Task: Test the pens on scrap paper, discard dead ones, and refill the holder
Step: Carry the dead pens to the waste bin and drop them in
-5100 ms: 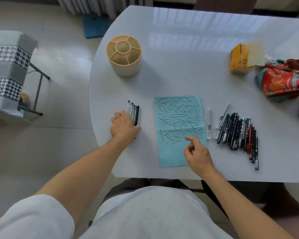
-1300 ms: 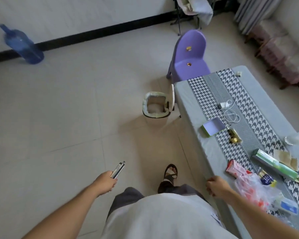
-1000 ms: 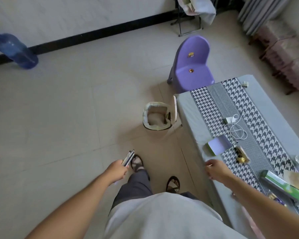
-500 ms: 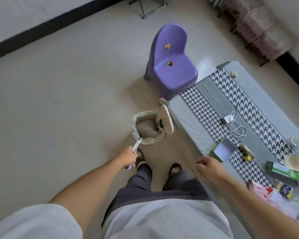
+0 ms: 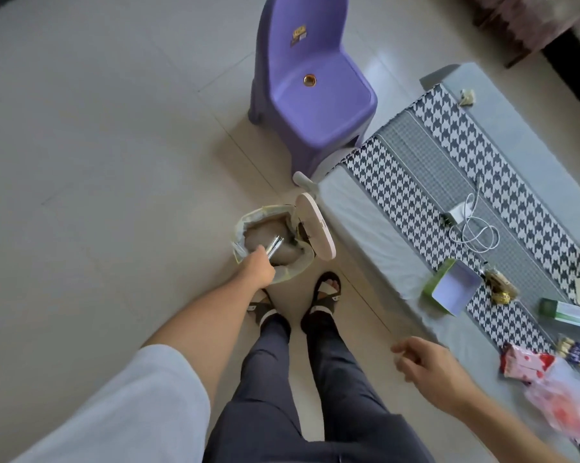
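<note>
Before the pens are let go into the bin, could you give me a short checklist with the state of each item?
1. Bin lid open: ok.
2. Pens over the bin opening: ok.
3. Left hand holds the pens firmly: ok.
4. Right hand empty and away from the bin: ok.
5. Feet clear of the bin: ok.
6. Pens really dead: cannot tell.

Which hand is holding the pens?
The left hand, stretched over the bin, grips the pens. The right hand holds nothing.
</note>
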`<state>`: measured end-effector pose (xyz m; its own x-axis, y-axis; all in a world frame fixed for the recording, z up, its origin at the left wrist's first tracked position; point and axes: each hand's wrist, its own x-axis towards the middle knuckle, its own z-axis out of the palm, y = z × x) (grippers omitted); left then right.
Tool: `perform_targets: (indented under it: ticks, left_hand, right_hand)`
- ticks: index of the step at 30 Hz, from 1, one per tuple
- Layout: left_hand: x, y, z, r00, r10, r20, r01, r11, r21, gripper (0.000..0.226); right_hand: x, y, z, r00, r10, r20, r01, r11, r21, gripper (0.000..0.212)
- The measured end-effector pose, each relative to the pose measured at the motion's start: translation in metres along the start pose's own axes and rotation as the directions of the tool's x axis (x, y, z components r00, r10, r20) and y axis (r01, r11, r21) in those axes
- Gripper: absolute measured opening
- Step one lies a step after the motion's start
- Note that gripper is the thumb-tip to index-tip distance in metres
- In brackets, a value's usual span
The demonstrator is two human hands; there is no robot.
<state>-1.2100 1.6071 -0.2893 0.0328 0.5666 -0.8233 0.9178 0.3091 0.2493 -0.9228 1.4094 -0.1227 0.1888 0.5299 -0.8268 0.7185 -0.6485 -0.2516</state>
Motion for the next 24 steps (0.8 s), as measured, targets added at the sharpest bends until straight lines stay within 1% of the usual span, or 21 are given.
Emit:
perform_targets:
  ticks: [1,3,5,7,11,14,16,19,21,24]
  left_hand:
    - [0.008,0.002,0.002,1.000,0.002,-0.012,-0.002,1.000,-0.017,0.035]
    - [0.021,0.003,0.007,1.000,0.009,-0.030,-0.010,0.999,-0.031,0.051]
    - [0.022,0.001,0.013,1.000,0.002,-0.020,-0.003,0.999,-0.045,0.066]
    - [0.015,-0.004,0.018,1.000,-0.019,0.008,0.020,0.997,-0.072,0.069]
    - [-0.022,-0.016,0.022,0.997,-0.060,0.041,0.064,0.993,-0.098,0.049]
    - [-0.064,-0.028,0.019,0.995,-0.083,0.058,0.087,0.993,-0.082,0.030]
    - [-0.093,-0.034,0.015,0.993,-0.102,0.053,0.106,0.992,-0.067,0.022]
    - [-0.129,-0.035,0.006,0.992,-0.118,0.034,0.119,0.993,-0.027,0.019]
    - [-0.147,-0.030,0.000,0.995,-0.102,0.021,0.101,0.995,0.005,0.021]
    - [-0.162,-0.014,-0.008,0.999,-0.053,0.003,0.053,0.998,-0.025,0.019]
  right_hand:
    - [0.002,0.005,0.000,1.000,0.005,0.001,-0.005,1.000,0.003,0.016]
    - [0.007,0.014,-0.001,1.000,0.015,-0.004,-0.015,1.000,0.005,0.020]
    - [0.011,0.023,-0.003,0.999,0.035,-0.007,-0.035,0.999,0.020,0.023]
    - [0.015,0.029,-0.007,0.999,0.049,-0.005,-0.049,0.998,0.034,0.023]
    - [0.023,0.032,-0.016,0.999,0.036,0.021,-0.037,0.998,0.041,0.018]
    - [0.029,0.028,-0.029,0.998,0.018,0.056,-0.020,0.999,0.031,0.015]
    - [0.029,0.024,-0.040,0.998,0.004,0.063,-0.006,0.999,0.037,0.013]
    - [0.025,0.024,-0.054,0.999,-0.018,0.034,0.015,0.998,0.065,0.012]
    - [0.017,0.027,-0.061,0.999,-0.022,0.025,0.020,0.995,0.093,0.013]
    - [0.002,0.035,-0.066,1.000,0.004,-0.007,-0.002,0.990,0.143,0.014]
